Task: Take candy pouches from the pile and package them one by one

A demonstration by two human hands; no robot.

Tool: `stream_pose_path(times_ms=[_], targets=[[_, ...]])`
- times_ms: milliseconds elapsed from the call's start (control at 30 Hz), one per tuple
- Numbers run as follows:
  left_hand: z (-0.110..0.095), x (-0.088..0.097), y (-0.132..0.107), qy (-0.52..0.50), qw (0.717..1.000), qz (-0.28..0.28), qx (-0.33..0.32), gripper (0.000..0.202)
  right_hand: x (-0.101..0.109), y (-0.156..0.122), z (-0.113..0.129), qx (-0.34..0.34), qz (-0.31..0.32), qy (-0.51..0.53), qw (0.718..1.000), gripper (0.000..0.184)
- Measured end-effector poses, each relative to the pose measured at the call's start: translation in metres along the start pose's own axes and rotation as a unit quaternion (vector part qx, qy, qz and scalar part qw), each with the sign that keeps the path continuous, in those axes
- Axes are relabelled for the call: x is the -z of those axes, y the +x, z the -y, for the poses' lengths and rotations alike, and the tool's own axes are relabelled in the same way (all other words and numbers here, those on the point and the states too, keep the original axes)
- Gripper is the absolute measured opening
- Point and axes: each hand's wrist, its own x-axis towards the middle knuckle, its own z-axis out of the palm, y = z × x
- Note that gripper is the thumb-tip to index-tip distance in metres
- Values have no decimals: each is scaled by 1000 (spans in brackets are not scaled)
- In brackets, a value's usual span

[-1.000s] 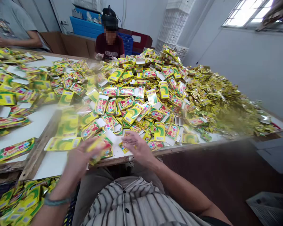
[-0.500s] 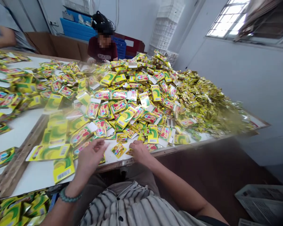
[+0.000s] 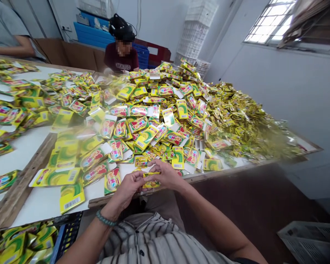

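Note:
My left hand [image 3: 129,187], with a beaded bracelet on the wrist, pinches one side of a small yellow sachet [image 3: 151,184] at the table's near edge. The fingers of my right hand [image 3: 167,176] close on its other side, covering part of it. Just left of my hands a yellow-green carton [image 3: 112,180] lies face up on the white tabletop [image 3: 98,192]. Beyond them rises a heap of small yellow cartons [image 3: 147,136], several with white end flaps standing out. Another small sachet [image 3: 141,161] lies in front of that heap.
A big mound of shiny sachets [image 3: 233,113] spreads over the right side. A wooden strip [image 3: 24,179] divides the table at left. Below sits a blue crate [image 3: 61,238] of cartons; a pale crate [image 3: 310,240] stands right. One person [image 3: 121,58] sits opposite, another [image 3: 11,33] far left.
My left hand has moved right to meet my right hand, and both now hold a sachet between them. A carton previously behind my left hand is now uncovered.

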Motion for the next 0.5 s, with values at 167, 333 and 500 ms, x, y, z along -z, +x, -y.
stream_pose_path(times_ms=[167,333,500], targets=[[1,7,5,-16,993,-108,-52,39,45,4,3,9,-105,-446,889,40],[4,17,3,-40,981,-178,-61,40,63,12,-12,-17,-107,-555,825,27],[4,19,-1,-18,968,-228,-102,40,22,11,-4,11,-119,-227,967,25]])
